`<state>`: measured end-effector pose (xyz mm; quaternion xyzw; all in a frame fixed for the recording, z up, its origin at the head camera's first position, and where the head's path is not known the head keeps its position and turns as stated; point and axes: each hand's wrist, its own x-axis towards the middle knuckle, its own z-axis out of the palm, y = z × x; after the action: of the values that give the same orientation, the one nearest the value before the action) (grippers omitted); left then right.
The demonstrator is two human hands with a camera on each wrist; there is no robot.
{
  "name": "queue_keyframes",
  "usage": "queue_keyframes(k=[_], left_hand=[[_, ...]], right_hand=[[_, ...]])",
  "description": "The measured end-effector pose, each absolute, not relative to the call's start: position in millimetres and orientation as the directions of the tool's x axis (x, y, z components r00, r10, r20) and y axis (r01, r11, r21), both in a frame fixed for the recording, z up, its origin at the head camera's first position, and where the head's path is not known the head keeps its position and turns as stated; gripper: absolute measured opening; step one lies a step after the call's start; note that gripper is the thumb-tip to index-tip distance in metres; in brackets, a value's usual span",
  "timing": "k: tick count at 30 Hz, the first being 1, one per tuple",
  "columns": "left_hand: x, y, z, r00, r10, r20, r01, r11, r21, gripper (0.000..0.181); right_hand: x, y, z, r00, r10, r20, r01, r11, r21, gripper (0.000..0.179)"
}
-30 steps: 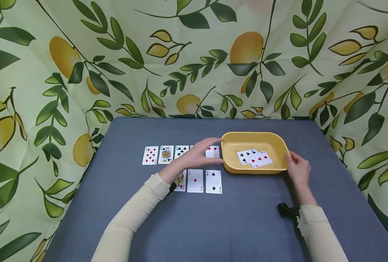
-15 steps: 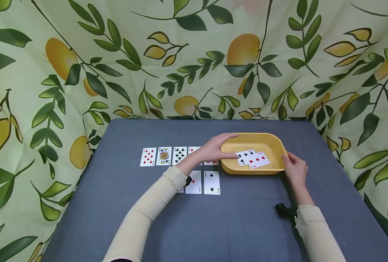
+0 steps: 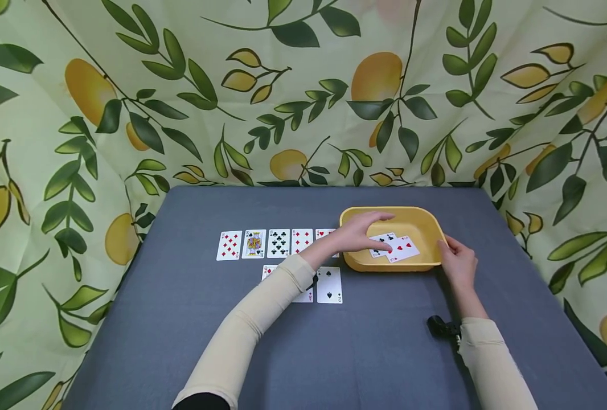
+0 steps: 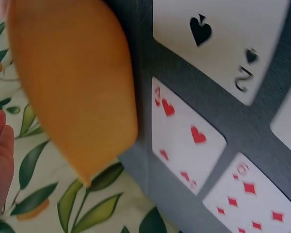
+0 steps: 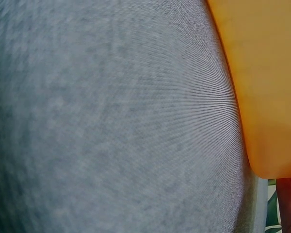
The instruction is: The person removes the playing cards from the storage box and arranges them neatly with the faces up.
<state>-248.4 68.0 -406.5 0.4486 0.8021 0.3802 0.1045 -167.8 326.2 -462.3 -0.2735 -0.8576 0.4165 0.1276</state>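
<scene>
A yellow oval tray [image 3: 418, 223] stands at the right of the table with two playing cards inside: a clubs card [image 3: 377, 250] partly under a hearts card [image 3: 405, 250]. Over the tray's left half reaches my left hand [image 3: 359, 232], thumb and fingers spread apart, nothing between them. The thumb tip overlaps the cards in the head view. My right hand [image 3: 459, 266] grips the tray's right rim, thumb on top. In the left wrist view the tray's outer wall [image 4: 77, 87] fills the upper left. The right wrist view shows the tray's side [image 5: 271, 87] above the cloth.
Left of the tray lies a row of face-up cards, including a king [image 3: 254, 244] and a six of diamonds [image 4: 254, 194]. A shorter row in front ends with the two of spades [image 3: 329, 285]; my left forearm hides part of it. A leaf-patterned curtain [image 3: 293, 102] stands behind.
My left hand has moved right, from the tray's left edge to above its inside, fingers still spread. My right hand keeps its grip on the right rim. The head view has shifted slightly.
</scene>
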Motion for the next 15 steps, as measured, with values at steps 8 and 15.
queue_keyframes(k=[8,15], left_hand=[[-257.6,104.3,-426.6,-0.473,0.881,0.016,0.709,0.37,0.6,0.07],[-261.8,124.4,-443.2,-0.399,0.91,-0.114,0.781,0.402,0.477,0.061]], right_hand=[[-168.8,327.6,-465.1,-0.82,0.571,0.035,0.334,0.527,-0.782,0.045],[-168.0,327.2,-465.6,-0.815,0.58,0.011,0.355,0.513,-0.782,0.045]])
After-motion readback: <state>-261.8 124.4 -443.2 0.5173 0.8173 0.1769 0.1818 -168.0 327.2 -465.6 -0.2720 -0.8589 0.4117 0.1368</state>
